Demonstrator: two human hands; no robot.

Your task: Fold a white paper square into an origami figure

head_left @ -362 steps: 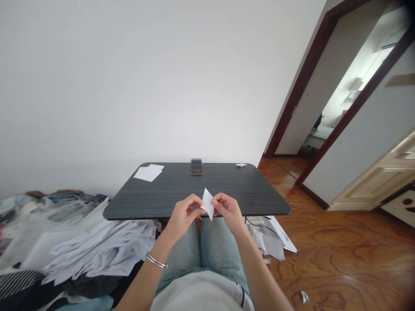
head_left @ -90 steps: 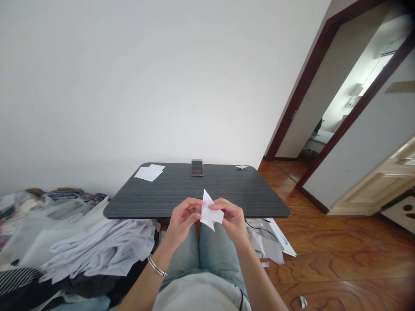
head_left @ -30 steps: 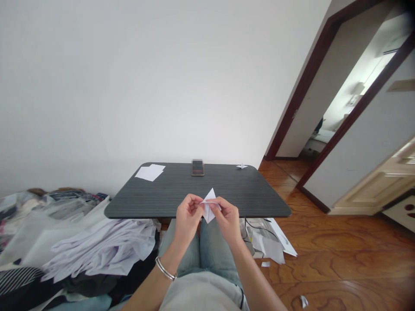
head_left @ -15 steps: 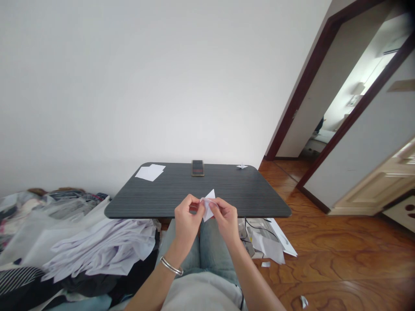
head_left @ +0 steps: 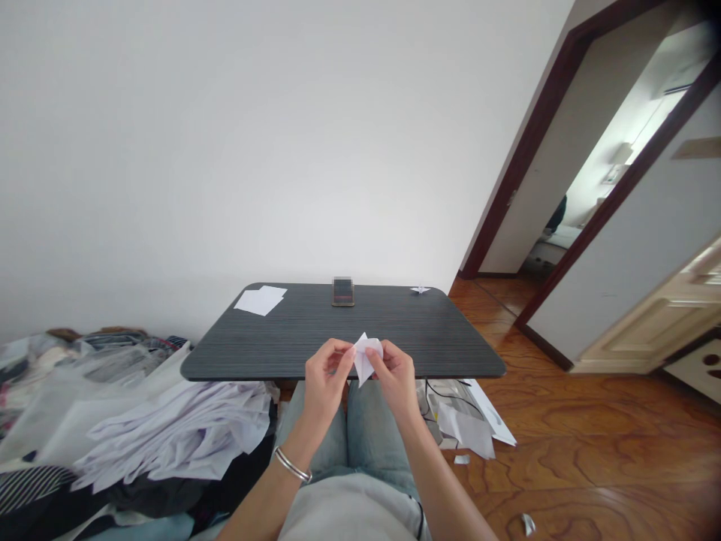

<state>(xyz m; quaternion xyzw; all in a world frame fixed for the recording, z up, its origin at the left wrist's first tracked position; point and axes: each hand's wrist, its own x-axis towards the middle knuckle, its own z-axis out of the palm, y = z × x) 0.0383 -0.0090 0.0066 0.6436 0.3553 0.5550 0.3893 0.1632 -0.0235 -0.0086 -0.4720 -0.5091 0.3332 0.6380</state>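
A small piece of folded white paper (head_left: 363,362) is held up between my hands, over the near edge of the dark table (head_left: 304,323). My left hand (head_left: 328,373) pinches its left side between thumb and fingers. On the other side, my right hand (head_left: 395,373) grips the paper, with the thumb lying across its face. One point of the paper sticks up and another points down. My fingers cover parts of both side corners.
Loose white sheets (head_left: 260,300) lie at the table's back left. A phone (head_left: 343,292) leans upright at the back middle, and a small folded paper bird (head_left: 420,289) sits back right. Heaped clothes (head_left: 174,428) are at left; papers and cables (head_left: 465,421) lie below right.
The paper has turned and opened wider between my fingers, showing more of its face. My right thumb has shifted onto it. The things on the table stay where they were.
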